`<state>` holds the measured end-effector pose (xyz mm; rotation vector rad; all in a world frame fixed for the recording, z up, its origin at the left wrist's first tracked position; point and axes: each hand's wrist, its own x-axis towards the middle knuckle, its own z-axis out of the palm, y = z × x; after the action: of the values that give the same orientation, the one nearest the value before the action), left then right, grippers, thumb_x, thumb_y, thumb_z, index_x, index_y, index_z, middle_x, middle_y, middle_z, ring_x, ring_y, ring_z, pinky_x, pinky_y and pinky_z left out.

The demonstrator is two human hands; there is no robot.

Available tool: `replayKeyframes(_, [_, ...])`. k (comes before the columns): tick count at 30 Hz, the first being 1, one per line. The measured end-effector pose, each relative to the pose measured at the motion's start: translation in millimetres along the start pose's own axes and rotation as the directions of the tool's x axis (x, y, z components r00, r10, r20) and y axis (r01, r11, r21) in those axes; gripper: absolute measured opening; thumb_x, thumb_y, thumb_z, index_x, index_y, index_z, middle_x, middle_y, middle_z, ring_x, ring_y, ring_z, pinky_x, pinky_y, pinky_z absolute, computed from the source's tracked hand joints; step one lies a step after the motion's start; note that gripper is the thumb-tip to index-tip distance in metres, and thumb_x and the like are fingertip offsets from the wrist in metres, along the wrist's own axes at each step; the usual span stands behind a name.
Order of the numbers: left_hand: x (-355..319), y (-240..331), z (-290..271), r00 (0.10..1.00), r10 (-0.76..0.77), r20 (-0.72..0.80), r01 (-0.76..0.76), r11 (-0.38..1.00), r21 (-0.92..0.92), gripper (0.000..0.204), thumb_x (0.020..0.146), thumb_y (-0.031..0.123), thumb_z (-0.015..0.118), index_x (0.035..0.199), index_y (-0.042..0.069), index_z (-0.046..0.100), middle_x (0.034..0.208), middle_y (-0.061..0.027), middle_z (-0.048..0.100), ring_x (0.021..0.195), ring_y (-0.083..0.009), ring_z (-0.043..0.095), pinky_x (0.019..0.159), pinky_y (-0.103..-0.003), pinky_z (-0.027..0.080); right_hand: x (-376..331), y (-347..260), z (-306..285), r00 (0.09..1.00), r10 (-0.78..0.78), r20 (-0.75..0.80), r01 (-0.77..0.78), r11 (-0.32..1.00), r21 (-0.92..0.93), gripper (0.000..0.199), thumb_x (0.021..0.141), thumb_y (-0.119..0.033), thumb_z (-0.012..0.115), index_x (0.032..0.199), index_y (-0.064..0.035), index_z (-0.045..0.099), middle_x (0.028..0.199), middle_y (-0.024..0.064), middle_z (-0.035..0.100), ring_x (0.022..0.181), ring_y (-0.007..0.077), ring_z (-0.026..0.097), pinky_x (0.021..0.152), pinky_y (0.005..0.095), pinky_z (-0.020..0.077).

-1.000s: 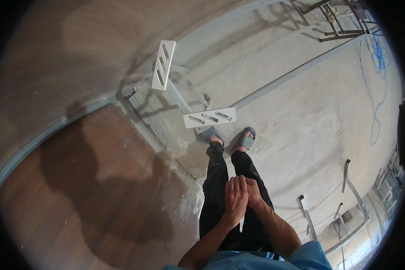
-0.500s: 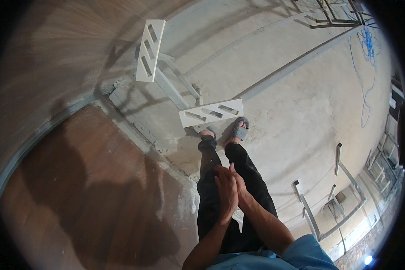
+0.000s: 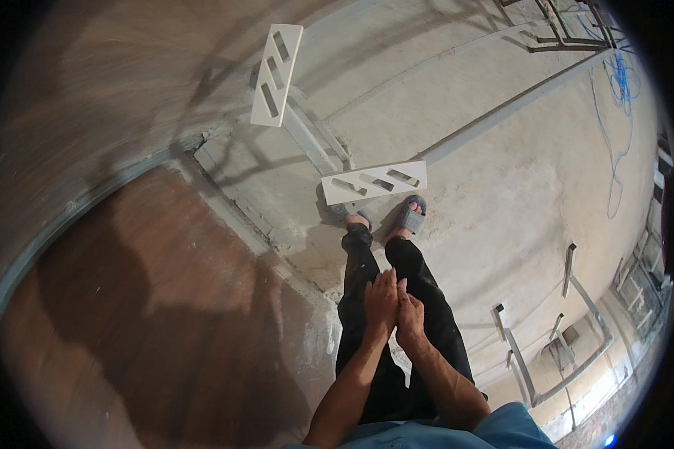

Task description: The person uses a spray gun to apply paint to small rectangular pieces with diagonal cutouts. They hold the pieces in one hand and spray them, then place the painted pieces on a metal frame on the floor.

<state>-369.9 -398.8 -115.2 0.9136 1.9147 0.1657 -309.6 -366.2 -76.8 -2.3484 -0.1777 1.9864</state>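
My left hand (image 3: pixel 381 305) and my right hand (image 3: pixel 410 316) meet in front of my legs, touching along their inner edges. The left one shows its back, with its fingers stretched out. On the right one the thumb points forward, while its other fingers are partly hidden beside the left hand. Nothing shows in either hand. Beyond my slippered feet is a white board (image 3: pixel 374 182) with three slanted slots, fixed across a grey metal support. A second slotted white board (image 3: pixel 276 73) stands farther off to the left, at the other end of that support.
Brown wood-patterned panelling (image 3: pixel 180 299) lies on my left, bordered by a grey strip. To the right a bent grey metal frame (image 3: pixel 603 337) rests on the pale floor. Blue cable (image 3: pixel 621 81) is coiled at the far right, near a dark metal frame (image 3: pixel 569 43).
My hands have slid from being stacked to lying side by side, the left fingers now straighter. The view has shifted, so the boards appear farther right.
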Motion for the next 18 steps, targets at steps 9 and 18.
replayKeyframes(9, [-41,25,-6,0.960,0.149,0.238,-0.155,0.988,0.007,0.046,0.094,0.009,0.052,0.138,-0.001,0.045,0.129,-0.0194,0.058,0.119,-0.0336,0.059,0.101,-0.048,0.044,-3,32,-54,0.919,0.323,0.225,-0.393,0.765,0.510,0.030,0.104,-0.028,0.048,0.116,-0.0051,0.063,0.117,0.0107,0.067,0.104,0.0268,0.064,0.096,0.0434,0.0506])
replayKeyframes(18, [-57,23,-5,0.929,0.273,0.249,-0.291,0.956,0.038,0.050,0.092,0.002,0.052,0.141,0.005,0.046,0.140,-0.0194,0.051,0.132,-0.0337,0.047,0.110,-0.050,0.036,-11,25,-65,0.933,0.346,0.101,-0.356,0.928,0.110,0.025,0.100,-0.018,0.051,0.118,-0.0019,0.060,0.114,0.0123,0.066,0.097,0.0252,0.066,0.081,0.0396,0.0553])
